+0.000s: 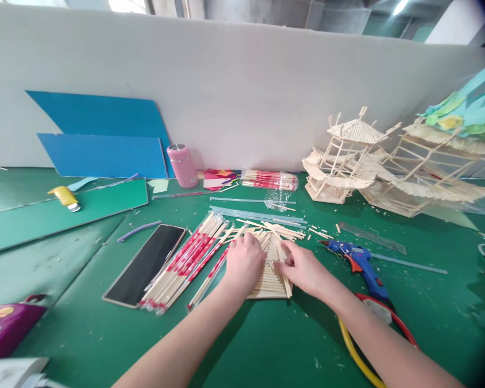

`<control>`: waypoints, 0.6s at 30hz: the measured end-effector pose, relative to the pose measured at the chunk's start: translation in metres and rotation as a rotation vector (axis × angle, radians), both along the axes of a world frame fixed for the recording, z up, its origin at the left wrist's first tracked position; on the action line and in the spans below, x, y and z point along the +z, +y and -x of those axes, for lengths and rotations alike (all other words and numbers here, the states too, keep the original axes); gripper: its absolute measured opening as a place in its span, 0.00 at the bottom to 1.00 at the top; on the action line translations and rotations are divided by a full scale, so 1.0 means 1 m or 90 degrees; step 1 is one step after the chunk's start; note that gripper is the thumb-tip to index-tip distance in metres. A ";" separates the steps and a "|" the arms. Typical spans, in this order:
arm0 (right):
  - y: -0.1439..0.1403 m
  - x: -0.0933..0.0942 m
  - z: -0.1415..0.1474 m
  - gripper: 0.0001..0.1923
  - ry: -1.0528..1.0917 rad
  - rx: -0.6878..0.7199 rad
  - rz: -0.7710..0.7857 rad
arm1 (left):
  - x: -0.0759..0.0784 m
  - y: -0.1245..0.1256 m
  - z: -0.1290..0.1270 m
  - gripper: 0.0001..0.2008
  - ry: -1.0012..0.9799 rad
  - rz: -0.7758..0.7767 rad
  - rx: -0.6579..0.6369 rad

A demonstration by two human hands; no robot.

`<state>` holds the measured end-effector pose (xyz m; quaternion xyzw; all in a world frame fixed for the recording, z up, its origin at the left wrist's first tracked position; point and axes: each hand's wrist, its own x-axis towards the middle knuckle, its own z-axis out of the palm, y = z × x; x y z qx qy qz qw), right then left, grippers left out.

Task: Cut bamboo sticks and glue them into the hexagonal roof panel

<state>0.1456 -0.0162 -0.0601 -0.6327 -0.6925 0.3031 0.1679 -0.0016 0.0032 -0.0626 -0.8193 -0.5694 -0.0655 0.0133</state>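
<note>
A small roof-like piece made of wooden sticks (pixel 268 286) lies on the green table in front of me. My left hand (pixel 246 263) is curled over its left side, gripping it, with the fingertips partly hidden. My right hand (pixel 305 268) is at the right side, its thumb and fingers closed on a thin wooden stick (pixel 288 287) that lies along the sloping right edge. Loose sticks (pixel 285 230) are scattered just behind the piece. Packs of sticks in red-banded wrappers (pixel 194 253) lie left of my left hand.
A blue glue gun (pixel 359 261) with a glue stick in its back lies right of my right hand. A phone (pixel 145 267), pink cup (pixel 182 166), yellow cutter (pixel 64 198) and clear ruler (pixel 372 238) lie around. Stick-built pavilions (pixel 343 161) stand back right before a white partition (pixel 234 91).
</note>
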 end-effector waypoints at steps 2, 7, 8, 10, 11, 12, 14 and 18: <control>0.001 0.001 0.003 0.22 -0.040 -0.002 -0.012 | 0.003 -0.004 0.003 0.13 0.008 -0.004 -0.011; 0.002 0.004 0.010 0.24 -0.146 0.010 -0.032 | 0.010 -0.010 0.017 0.12 0.022 -0.013 -0.020; 0.002 0.004 0.011 0.24 -0.164 0.016 -0.033 | 0.012 -0.009 0.022 0.12 0.026 -0.015 -0.017; 0.001 0.005 0.011 0.24 -0.195 0.025 -0.035 | 0.016 -0.009 0.037 0.12 0.035 -0.019 0.000; 0.001 0.006 0.011 0.24 -0.207 0.027 -0.036 | 0.018 -0.008 0.045 0.13 0.041 -0.020 0.011; 0.001 0.006 0.011 0.24 -0.217 0.028 -0.037 | 0.019 -0.008 0.054 0.13 0.047 -0.022 0.022; 0.001 0.006 0.010 0.25 -0.231 0.029 -0.037 | 0.021 -0.009 0.071 0.14 0.056 -0.023 0.039; 0.000 0.005 0.011 0.25 -0.239 0.028 -0.039 | 0.020 -0.013 0.088 0.14 0.076 -0.019 0.019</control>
